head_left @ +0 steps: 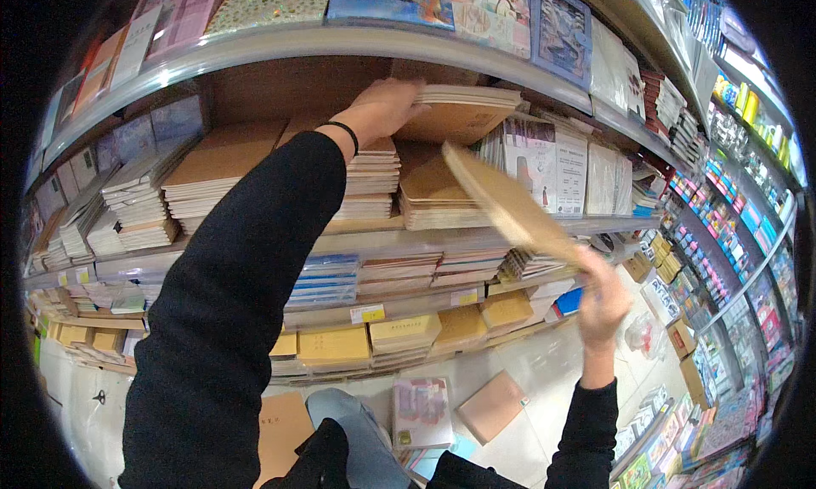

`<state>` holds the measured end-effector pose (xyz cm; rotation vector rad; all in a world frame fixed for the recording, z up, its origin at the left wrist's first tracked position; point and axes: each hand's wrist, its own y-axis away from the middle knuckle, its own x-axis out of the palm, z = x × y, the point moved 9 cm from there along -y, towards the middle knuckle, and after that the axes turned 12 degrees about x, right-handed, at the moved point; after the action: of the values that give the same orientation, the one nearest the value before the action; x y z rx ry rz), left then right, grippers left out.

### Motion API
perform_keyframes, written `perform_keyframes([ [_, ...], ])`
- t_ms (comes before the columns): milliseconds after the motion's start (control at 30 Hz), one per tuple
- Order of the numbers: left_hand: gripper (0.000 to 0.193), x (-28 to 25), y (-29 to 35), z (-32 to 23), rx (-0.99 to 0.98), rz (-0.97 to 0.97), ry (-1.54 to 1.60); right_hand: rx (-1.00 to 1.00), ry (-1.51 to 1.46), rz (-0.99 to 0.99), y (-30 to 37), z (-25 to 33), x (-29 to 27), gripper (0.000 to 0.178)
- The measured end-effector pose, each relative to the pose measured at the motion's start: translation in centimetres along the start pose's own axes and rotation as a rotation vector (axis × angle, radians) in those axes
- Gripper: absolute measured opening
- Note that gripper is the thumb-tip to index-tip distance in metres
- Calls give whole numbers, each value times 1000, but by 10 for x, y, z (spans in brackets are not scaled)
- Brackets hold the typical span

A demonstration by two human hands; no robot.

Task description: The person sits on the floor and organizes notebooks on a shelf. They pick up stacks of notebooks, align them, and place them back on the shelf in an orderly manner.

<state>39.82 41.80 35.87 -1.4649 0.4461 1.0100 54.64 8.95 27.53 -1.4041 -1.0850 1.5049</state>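
Black sleeve (221, 293) foremost; left grip (384, 110) holds notebook stack (463, 119) at left edge; right grip (605, 304) clasps brown notebook (514, 198), lower end.

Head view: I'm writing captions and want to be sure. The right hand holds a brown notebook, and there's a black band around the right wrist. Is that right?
Not quite: the head view shows the black band around the wrist of the left hand. The right hand does hold a brown notebook.

Yellow-and-white labels (367, 314) stand on the shelf edge (416, 306) below the frame's centre, their print too small to read.
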Motion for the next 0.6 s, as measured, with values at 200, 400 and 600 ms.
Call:
perform_keyframes([
  [200, 35, 8, 6, -10, -24, 58, 17, -134, 94, 242, 41, 43, 39, 27],
  [400, 32, 2, 7, -13, 1, 10, -7, -76, 9, 197, 36, 33, 32, 28],
  [600, 32, 1, 5, -13, 7, 41, 7, 38, -156, 168, -38, 1, 68, 24],
])
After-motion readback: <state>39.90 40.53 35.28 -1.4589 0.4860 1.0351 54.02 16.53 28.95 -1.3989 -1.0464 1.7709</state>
